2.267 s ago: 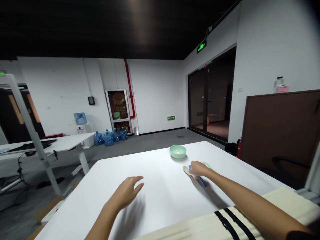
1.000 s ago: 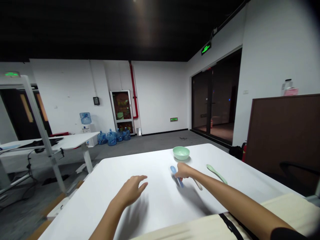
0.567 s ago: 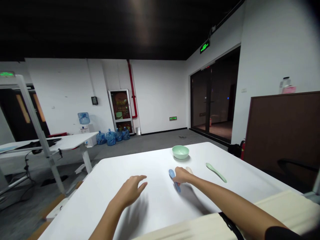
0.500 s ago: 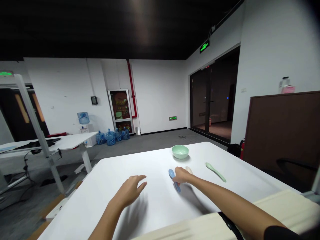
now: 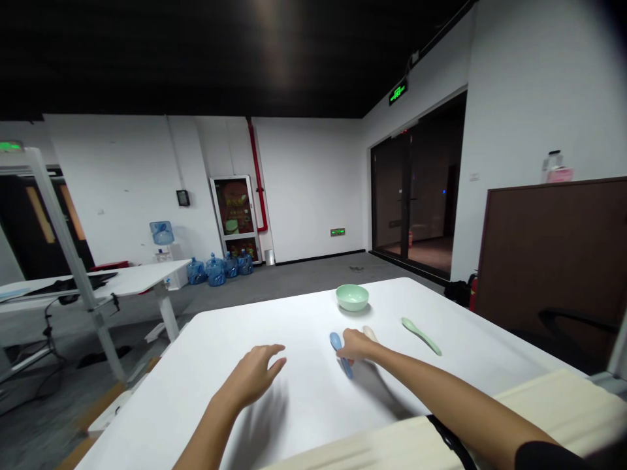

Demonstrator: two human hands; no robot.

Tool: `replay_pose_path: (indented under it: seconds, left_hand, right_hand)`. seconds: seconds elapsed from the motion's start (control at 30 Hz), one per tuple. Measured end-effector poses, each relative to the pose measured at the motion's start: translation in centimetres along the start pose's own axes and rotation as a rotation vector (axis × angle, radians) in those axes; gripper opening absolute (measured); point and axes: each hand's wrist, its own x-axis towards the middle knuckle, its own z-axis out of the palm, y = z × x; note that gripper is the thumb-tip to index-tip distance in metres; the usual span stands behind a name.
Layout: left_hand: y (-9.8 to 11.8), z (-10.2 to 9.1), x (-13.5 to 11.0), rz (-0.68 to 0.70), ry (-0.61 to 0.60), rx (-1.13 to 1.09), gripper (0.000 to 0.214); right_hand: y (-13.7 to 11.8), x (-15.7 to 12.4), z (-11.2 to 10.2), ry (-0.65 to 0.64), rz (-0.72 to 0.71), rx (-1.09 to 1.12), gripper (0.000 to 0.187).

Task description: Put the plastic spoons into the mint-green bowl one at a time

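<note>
Right hand [image 5: 356,346] is curled narrow around the neck of a blue spoon [image 5: 343,358], its fingers closed over the slim part just behind the spoon's bowl. The spoon's long axis runs slantwise under the hand: the rounded, matte-blue bowl points away and to the left, just past the fingertips, while the thin handle comes toward the person and slightly right, ending just below the hand. Just beyond the right hand's knuckles, a cream spoon [image 5: 369,333] lies mostly hidden behind it. Farther right, well clear of the hand, a pale green spoon [image 5: 420,336] lies on the white surface [image 5: 313,326], slanting with its bowl away and left. A pale green bowl [image 5: 351,297] sits upright beyond the hand. Left hand [image 5: 252,375] is empty and open, fingers loosely spread, to the right hand's left, over the bare surface and well apart from everything.
</note>
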Motion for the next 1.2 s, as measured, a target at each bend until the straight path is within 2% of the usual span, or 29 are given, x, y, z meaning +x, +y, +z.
replay_pose_path:
  seconds: [0.13,0.37,0.5,0.57,0.67,0.83,0.93,1.2]
  left_hand:
    - [-0.1,0.0,0.0,0.002,-0.006,0.005,0.056]
    - [0.1,-0.1,0.0,0.015,-0.005,0.011,0.055]
    - [0.1,0.0,0.1,0.016,0.003,0.012,0.055]
    - [0.1,0.0,0.0,0.016,0.013,0.014,0.054]
    - [0.1,0.0,0.0,0.017,0.017,0.02,0.054]
    - [0.1,-0.1,-0.1,0.002,0.02,0.03,0.054]
    - [0.2,-0.1,-0.1,-0.005,0.022,0.033,0.054]
    - [0.1,-0.2,-0.1,-0.025,0.013,0.037,0.056]
  right_hand:
    - [0.2,0.0,-1.5,0.021,0.042,0.065,0.036]
    - [1.6,-0.8,-7.5,0.175,-0.006,0.345,0.053]
    - [3.8,-2.9,-9.6,0.395,-0.095,0.132,0.055]
    - [5.3,-4.0,-9.6,0.435,-0.116,0.026,0.06]
    - [7.5,-5.2,-8.5,0.4,-0.101,-0.075,0.062]
    - [10.5,-5.2,-6.5,0.354,-0.027,-0.187,0.066]
    - [11.0,-4.9,-6.2,0.341,-0.013,-0.188,0.066]
    - [10.4,-5.2,-6.2,0.333,-0.035,-0.182,0.065]
